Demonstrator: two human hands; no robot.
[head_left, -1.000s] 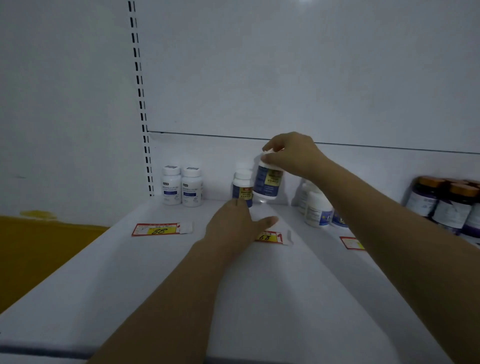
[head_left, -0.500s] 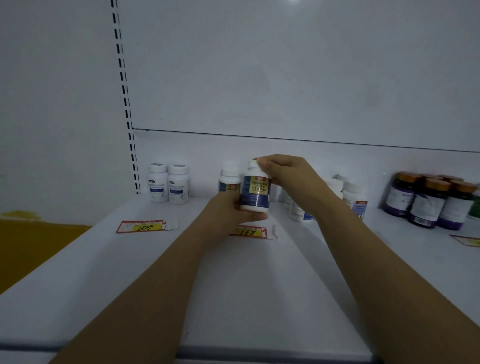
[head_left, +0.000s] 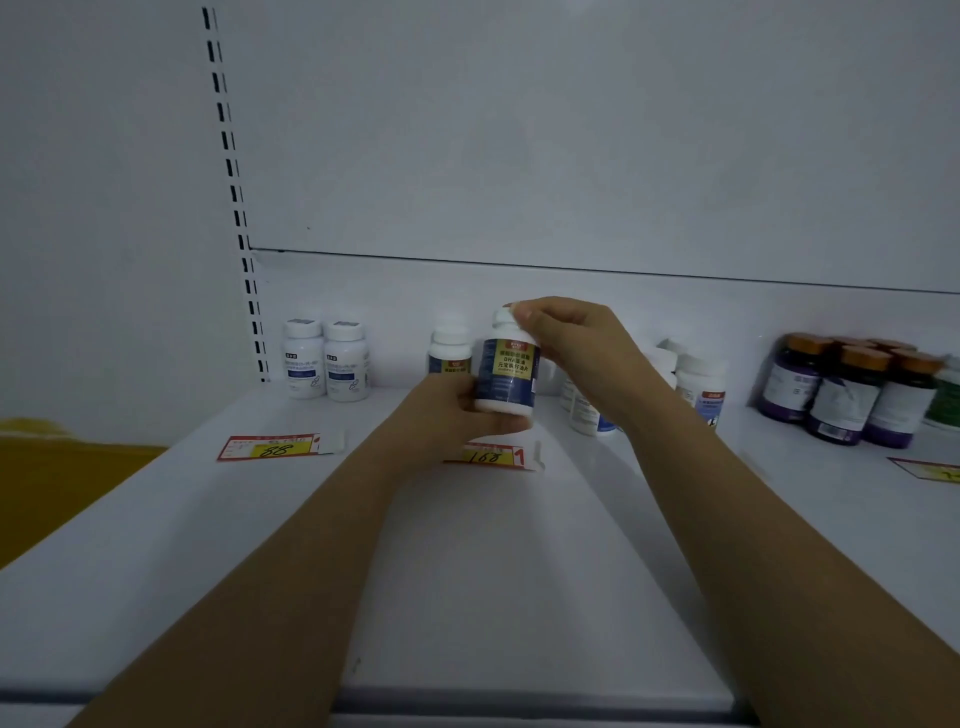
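A white pill bottle with a dark blue and gold label (head_left: 508, 373) is held upright above the white shelf (head_left: 467, 561), in the middle of the head view. My right hand (head_left: 574, 345) grips its white cap from the top and right. My left hand (head_left: 457, 415) cups the bottle's base, with fingers curled under and around its left side. A matching bottle (head_left: 450, 352) stands at the back of the shelf, just left of the held one and partly hidden by it.
Two white bottles (head_left: 324, 359) stand at the back left. More white bottles (head_left: 696, 382) stand behind my right wrist. Dark purple jars with orange lids (head_left: 852, 397) crowd the back right. Price tags reading 88 (head_left: 278, 448) and 168 (head_left: 493, 457) lie on the shelf.
My right hand brought the bottle forward from the back row and my left hand rose from the shelf to take its base. Since half a second ago the hold is nearly unchanged.
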